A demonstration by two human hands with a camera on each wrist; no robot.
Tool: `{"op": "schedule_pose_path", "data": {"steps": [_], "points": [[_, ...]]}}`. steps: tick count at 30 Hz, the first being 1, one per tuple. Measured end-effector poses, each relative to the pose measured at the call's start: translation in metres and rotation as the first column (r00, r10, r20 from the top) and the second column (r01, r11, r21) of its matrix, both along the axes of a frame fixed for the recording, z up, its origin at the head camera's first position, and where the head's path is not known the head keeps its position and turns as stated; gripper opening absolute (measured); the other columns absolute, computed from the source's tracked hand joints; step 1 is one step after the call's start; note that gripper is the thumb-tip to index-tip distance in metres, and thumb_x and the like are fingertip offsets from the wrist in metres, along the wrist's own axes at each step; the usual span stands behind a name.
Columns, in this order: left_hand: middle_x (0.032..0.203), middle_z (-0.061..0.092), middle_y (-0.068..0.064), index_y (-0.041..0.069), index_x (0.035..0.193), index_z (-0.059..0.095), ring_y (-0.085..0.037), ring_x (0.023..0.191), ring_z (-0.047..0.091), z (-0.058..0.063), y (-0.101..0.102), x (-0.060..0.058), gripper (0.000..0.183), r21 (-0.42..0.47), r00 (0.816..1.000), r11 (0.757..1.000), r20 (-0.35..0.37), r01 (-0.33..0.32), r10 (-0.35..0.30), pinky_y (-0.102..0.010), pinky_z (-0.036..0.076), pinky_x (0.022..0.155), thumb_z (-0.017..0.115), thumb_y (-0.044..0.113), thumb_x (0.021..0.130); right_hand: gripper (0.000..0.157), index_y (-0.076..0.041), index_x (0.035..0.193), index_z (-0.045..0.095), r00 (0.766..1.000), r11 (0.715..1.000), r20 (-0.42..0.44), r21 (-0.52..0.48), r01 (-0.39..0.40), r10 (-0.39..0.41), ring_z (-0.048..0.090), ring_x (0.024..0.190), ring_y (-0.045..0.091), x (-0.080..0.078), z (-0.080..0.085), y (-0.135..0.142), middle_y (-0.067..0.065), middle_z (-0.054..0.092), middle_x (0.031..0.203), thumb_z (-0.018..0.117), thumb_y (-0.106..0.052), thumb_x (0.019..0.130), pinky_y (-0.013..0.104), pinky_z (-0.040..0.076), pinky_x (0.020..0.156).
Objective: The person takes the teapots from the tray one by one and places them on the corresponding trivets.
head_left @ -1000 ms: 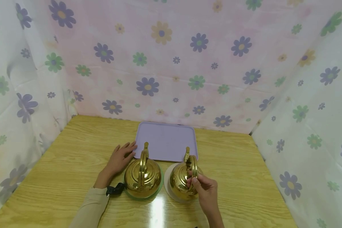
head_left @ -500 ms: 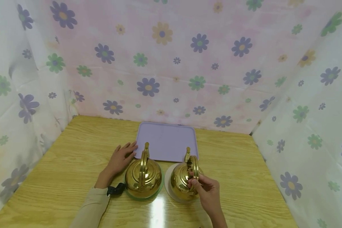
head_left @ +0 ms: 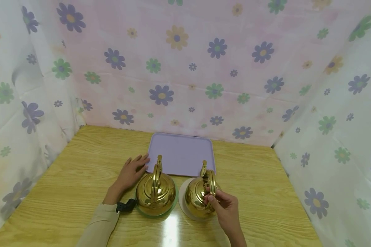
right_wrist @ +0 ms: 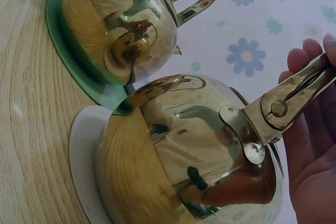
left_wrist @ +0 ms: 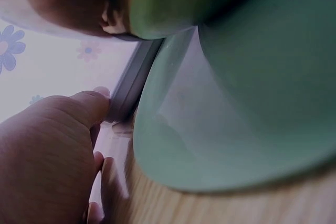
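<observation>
Two shiny gold kettles stand side by side in the head view, spouts pointing away. My right hand (head_left: 227,209) grips the arched handle of the right kettle (head_left: 195,197), which sits on a white plate (head_left: 183,202). From the right wrist, fingers show wrapped about that handle (right_wrist: 302,90). The left kettle (head_left: 144,197) rests on a green plate (head_left: 176,200), untouched. My left hand (head_left: 130,173) lies spread beside it, fingertips at the left edge of a purple tray (head_left: 182,151). In the left wrist view, the thumb (left_wrist: 92,103) meets the tray's rim.
A wooden table (head_left: 256,178) carries everything. Behind it and along both sides hang flowered sheets (head_left: 191,79). The tray lies just beyond the kettles, their spouts overlapping its near edge in the head view. A black device (head_left: 126,206) is strapped at the left wrist.
</observation>
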State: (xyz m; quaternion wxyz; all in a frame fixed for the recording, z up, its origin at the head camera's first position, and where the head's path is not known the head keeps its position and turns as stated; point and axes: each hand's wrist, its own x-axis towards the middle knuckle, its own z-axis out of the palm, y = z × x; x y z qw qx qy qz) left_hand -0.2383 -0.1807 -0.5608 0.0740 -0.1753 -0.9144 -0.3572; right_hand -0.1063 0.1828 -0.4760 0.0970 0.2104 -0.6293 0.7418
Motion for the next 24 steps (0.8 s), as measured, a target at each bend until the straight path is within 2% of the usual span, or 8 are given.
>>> {"op": "schedule_pose_path", "data": {"steps": [12,15,21,24], "points": [[0.157,0.045,-0.013,0.002,0.144,0.057,-0.044,0.147,0.035,0.0017,0.0019,-0.0015,0.044,0.008,1.0,1.0,0.0,0.007,-0.007,-0.065,0.008,0.122,0.058,0.021,0.104,0.023,0.028,0.115,0.059,1.0,1.0,-0.009,-0.018,-0.002,0.002,0.074,0.084,0.01,0.0004,-0.0012,0.0025,0.003,0.078,0.096,0.049,0.014,0.1,0.024,0.061,0.077],[0.157,0.045,-0.013,0.002,0.143,0.057,-0.044,0.147,0.035,0.002,0.0013,-0.003,0.043,0.009,1.0,1.0,-0.003,0.007,-0.007,-0.065,0.008,0.122,0.058,0.02,0.104,0.024,0.022,0.117,0.063,1.0,1.0,0.001,-0.009,0.026,-0.026,0.074,0.085,0.009,0.0005,-0.0008,0.0033,0.001,0.078,0.096,0.049,0.014,0.099,0.022,0.061,0.076],[0.156,0.046,-0.015,0.0,0.141,0.058,-0.047,0.146,0.035,0.0019,-0.0025,-0.0042,0.042,0.02,1.0,1.0,-0.01,0.005,-0.005,-0.066,0.008,0.122,0.059,0.018,0.103,0.036,-0.004,0.115,0.076,0.993,0.993,0.026,0.0,0.118,-0.118,0.073,0.084,0.004,0.0007,-0.0014,0.0059,-0.004,0.079,0.101,0.053,0.017,0.096,0.018,0.059,0.07],[0.156,0.046,-0.016,0.0,0.141,0.058,-0.047,0.146,0.035,0.0018,-0.0047,-0.0041,0.042,0.025,1.0,1.0,-0.011,0.01,-0.009,-0.068,0.008,0.121,0.059,0.018,0.103,0.036,-0.003,0.112,0.077,0.993,0.993,0.009,-0.016,0.12,-0.12,0.071,0.081,0.003,-0.0005,-0.0023,0.0073,-0.004,0.078,0.103,0.054,0.018,0.094,0.018,0.059,0.068]]}}
